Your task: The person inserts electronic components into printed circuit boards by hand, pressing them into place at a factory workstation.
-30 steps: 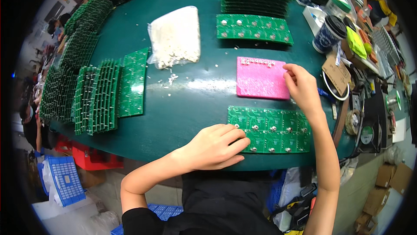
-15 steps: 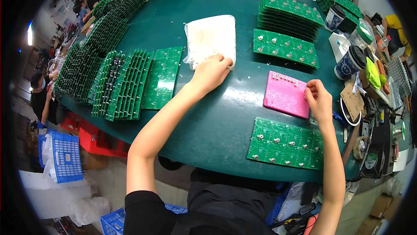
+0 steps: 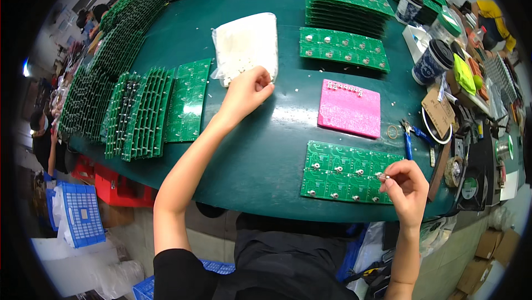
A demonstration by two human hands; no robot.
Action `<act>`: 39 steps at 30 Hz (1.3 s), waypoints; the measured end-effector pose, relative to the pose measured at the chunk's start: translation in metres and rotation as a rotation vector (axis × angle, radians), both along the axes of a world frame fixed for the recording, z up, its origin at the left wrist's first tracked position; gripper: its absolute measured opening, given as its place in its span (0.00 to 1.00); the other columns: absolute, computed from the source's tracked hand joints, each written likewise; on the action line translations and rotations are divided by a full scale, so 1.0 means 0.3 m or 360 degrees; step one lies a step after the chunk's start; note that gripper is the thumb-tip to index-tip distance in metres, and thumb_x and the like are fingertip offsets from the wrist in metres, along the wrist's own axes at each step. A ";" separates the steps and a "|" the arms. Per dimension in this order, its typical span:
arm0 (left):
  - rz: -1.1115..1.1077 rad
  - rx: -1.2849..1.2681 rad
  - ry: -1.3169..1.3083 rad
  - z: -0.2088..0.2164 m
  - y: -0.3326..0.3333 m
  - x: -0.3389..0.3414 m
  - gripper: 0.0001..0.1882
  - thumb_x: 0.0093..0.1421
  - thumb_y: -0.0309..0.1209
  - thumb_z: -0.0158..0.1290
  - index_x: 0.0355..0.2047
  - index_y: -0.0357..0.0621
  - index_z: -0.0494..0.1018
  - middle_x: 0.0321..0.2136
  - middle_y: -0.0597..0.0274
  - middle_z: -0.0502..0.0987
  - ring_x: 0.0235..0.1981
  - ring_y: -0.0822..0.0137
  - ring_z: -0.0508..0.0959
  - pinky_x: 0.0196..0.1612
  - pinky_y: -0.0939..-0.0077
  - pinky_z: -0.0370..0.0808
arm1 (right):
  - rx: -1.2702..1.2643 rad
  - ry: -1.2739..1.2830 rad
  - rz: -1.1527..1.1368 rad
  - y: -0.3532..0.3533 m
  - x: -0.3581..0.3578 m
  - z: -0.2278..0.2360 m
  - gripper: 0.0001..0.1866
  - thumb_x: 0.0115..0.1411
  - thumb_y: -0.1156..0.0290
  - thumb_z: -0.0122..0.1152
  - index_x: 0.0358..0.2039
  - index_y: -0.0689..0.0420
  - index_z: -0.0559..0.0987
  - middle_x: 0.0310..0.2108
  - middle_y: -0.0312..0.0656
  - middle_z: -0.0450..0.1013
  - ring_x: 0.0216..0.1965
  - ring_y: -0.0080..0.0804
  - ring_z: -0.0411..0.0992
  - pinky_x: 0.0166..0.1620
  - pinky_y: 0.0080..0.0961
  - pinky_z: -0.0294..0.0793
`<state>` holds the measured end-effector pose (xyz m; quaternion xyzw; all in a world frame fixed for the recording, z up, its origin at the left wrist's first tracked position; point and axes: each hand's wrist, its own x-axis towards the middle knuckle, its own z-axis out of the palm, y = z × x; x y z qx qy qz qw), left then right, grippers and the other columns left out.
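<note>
My right hand (image 3: 408, 190) pinches a small electronic component (image 3: 383, 177) with thin leads, over the right end of a green circuit board (image 3: 346, 175). Round white-and-metal parts stand in rows on that board. Beyond it lies a pink foam block (image 3: 349, 113) with several small white parts lined up along its far edge. My left hand (image 3: 247, 92) is at the near edge of a clear plastic bag (image 3: 245, 42) of small white pieces. Its fingers are curled and closed, and what they hold, if anything, is hidden.
Upright circuit boards (image 3: 149, 113) crowd the left side; stacked boards (image 3: 349, 9) stand at the far right. Blue-handled cutters (image 3: 408, 139), a patterned paper cup (image 3: 432, 63) and a tape roll (image 3: 454, 171) are on the right. A blue crate (image 3: 83, 211) sits below left.
My right hand has come from the pink foam block down to the near circuit board, carrying the component. My left hand has drawn slightly back toward the bag's near edge. The view has shifted.
</note>
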<state>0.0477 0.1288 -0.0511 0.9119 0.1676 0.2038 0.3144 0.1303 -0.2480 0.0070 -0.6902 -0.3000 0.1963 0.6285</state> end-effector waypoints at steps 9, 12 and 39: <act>-0.0794 -0.2216 0.0334 0.162 -0.501 -0.146 0.08 0.62 0.27 0.58 0.40 0.39 0.74 0.34 0.64 0.77 0.33 0.75 0.77 0.38 0.78 0.76 | 0.0084 -0.0642 -0.0157 0.004 -0.147 0.002 0.09 0.50 0.83 0.66 0.34 0.64 0.79 0.31 0.45 0.75 0.33 0.33 0.73 0.36 0.25 0.73; -0.0844 -0.2315 0.0441 0.173 -0.564 -0.155 0.08 0.63 0.27 0.56 0.41 0.38 0.75 0.34 0.64 0.77 0.33 0.75 0.77 0.39 0.79 0.76 | 0.0082 -0.0873 -0.0168 0.008 -0.172 0.009 0.10 0.49 0.82 0.68 0.33 0.61 0.79 0.30 0.44 0.76 0.29 0.35 0.75 0.33 0.25 0.75; -0.0928 -0.0589 0.0102 0.164 -0.589 -0.212 0.13 0.57 0.26 0.60 0.42 0.39 0.73 0.34 0.56 0.77 0.33 0.64 0.79 0.37 0.71 0.76 | -0.0366 -0.0862 -0.0588 -0.201 -0.102 -0.099 0.09 0.50 0.84 0.66 0.34 0.62 0.81 0.33 0.44 0.78 0.35 0.35 0.75 0.38 0.26 0.75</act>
